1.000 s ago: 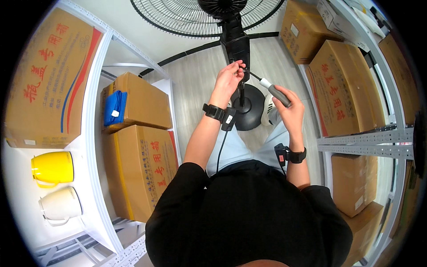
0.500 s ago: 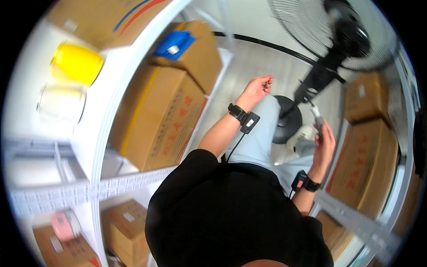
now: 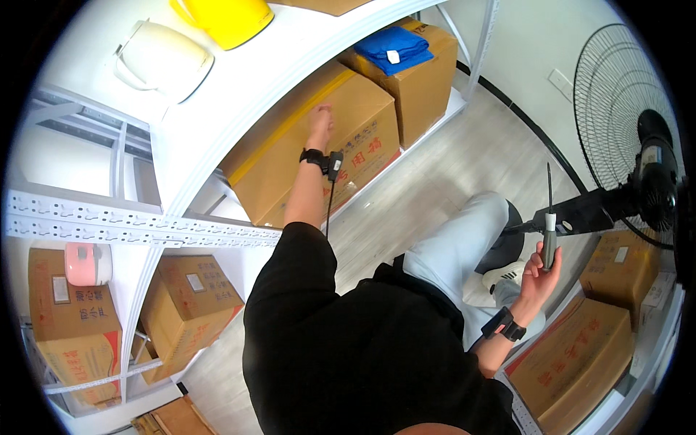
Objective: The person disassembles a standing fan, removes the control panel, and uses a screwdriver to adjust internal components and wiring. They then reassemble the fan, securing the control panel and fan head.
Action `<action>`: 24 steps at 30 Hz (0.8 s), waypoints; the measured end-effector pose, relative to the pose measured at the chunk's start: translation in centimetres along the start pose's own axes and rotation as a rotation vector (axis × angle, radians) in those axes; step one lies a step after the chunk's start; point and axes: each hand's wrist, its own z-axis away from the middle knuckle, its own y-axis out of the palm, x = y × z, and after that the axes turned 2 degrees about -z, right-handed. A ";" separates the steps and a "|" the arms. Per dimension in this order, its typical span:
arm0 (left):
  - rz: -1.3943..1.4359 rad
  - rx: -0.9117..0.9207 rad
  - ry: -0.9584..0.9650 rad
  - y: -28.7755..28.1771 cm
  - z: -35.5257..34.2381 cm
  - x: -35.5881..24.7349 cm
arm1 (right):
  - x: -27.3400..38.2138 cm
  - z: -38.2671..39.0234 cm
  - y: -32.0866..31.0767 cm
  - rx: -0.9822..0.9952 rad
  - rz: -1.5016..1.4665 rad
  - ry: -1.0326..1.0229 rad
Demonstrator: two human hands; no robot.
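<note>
My left hand point(image 3: 321, 125) is at a cardboard box point(image 3: 359, 109) on the lower shelf, fingers curled and pointing away from me; I cannot make out what, if anything, they hold. My right hand point(image 3: 537, 275) grips a screwdriver point(image 3: 549, 239) by its grey handle, with the shaft pointing up. Just beyond it is the black column point(image 3: 587, 214) of a standing fan, lying across to the fan head and wire guard point(image 3: 605, 87) at the right. The fan's round base point(image 3: 507, 250) is partly hidden behind my leg.
Shelving point(image 3: 87, 225) on the left holds a white kettle point(image 3: 163, 61), a yellow kettle point(image 3: 228, 18), several boxes, a pink appliance point(image 3: 87, 262) and folded blue cloth point(image 3: 391, 47) on a box. More boxes point(image 3: 569, 355) line the right. A wall point(image 3: 529, 36) is beyond the grey floor point(image 3: 457, 159).
My view has swung left. My left hand has left the fan column and moved over to the box. My right hand still holds the screwdriver, now upright and away from the column.
</note>
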 end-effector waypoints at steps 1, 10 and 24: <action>-0.038 -0.032 -0.015 -2.1 -0.4 0.7 | -0.1 -0.2 -0.1 -0.002 -0.006 0.022; -0.974 -0.564 0.549 -7.5 0.5 5.3 | -1.4 -1.1 1.3 -0.062 0.042 0.094; -1.149 -0.366 0.631 -8.1 0.7 5.0 | -3.0 -1.5 1.7 -0.110 0.080 0.123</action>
